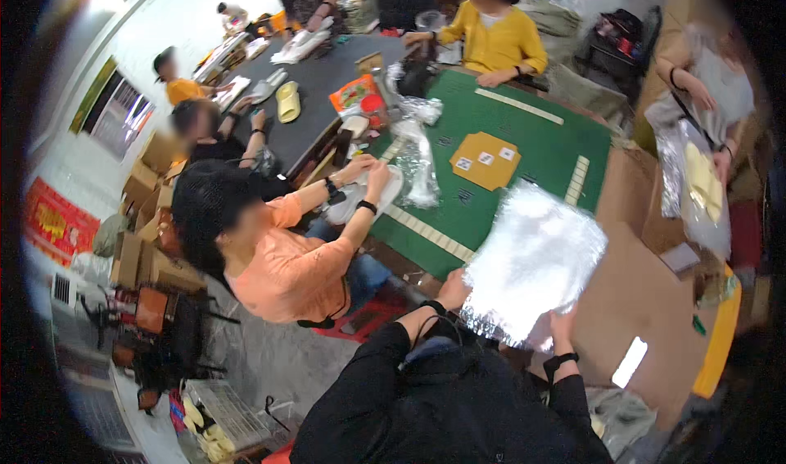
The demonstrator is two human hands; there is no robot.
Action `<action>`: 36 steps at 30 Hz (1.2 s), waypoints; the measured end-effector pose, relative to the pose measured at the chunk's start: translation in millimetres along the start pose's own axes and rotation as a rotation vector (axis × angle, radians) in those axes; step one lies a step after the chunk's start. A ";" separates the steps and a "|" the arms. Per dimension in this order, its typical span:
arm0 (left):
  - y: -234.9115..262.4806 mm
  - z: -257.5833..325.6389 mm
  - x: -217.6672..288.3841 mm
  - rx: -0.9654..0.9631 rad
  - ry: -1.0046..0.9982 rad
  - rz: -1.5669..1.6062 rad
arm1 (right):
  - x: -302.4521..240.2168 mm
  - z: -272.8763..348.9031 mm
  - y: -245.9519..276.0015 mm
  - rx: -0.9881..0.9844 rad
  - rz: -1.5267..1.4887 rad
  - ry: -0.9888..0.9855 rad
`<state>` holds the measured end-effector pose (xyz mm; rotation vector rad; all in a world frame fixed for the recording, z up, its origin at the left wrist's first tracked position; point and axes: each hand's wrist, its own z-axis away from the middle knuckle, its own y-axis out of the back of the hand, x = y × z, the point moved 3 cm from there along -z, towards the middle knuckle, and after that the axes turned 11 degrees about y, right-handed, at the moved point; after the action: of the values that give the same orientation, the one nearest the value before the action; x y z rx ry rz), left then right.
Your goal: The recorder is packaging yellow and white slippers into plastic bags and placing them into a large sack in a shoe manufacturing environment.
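Observation:
Both my hands hold a shiny, silvery-clear stack of plastic bags (pixel 536 259) above the near edge of the table. My left hand (pixel 453 290) is closed on its left edge. My right hand (pixel 562 325) grips its lower right edge, with the fingers partly hidden behind the plastic. Glare washes out most of the stack's surface. Under and beyond it lies a green table top (pixel 540 149) with rows of pale tiles (pixel 430 235) and a tan centre panel (pixel 491 177) bearing small white printed squares.
Brown cardboard (pixel 622 300) covers the right side, with a bright white rectangle (pixel 629 362) on it. A person in orange (pixel 286 267) handles a pale slipper at my left. Opposite sits a person in yellow (pixel 491 42). At far right, another holds bagged yellow slippers (pixel 704 181). Crumpled clear plastic (pixel 420 157) lies beyond.

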<state>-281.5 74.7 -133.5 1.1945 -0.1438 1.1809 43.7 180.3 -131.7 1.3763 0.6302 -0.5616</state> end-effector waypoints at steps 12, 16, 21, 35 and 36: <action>17.7 1.6 50.0 0.012 0.045 0.143 | -2.1 21.7 4.3 0.059 0.079 -0.235; 17.4 -5.6 36.6 -0.018 -0.070 0.026 | -45.7 43.3 17.8 0.163 0.416 -0.151; 29.6 -6.8 22.7 0.050 -0.439 -0.222 | -109.6 70.8 -4.2 -0.328 0.509 0.526; 15.3 -62.9 82.4 -0.274 -0.446 0.083 | -91.6 99.7 -52.4 -0.328 0.571 0.626; 13.2 -67.5 87.4 -0.209 -0.541 0.029 | -94.2 97.0 -50.1 -0.307 0.540 0.645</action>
<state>-284.3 180.2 -98.5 1.3016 -0.6761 0.8191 -50.6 78.1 -93.4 1.3508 0.7743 0.4196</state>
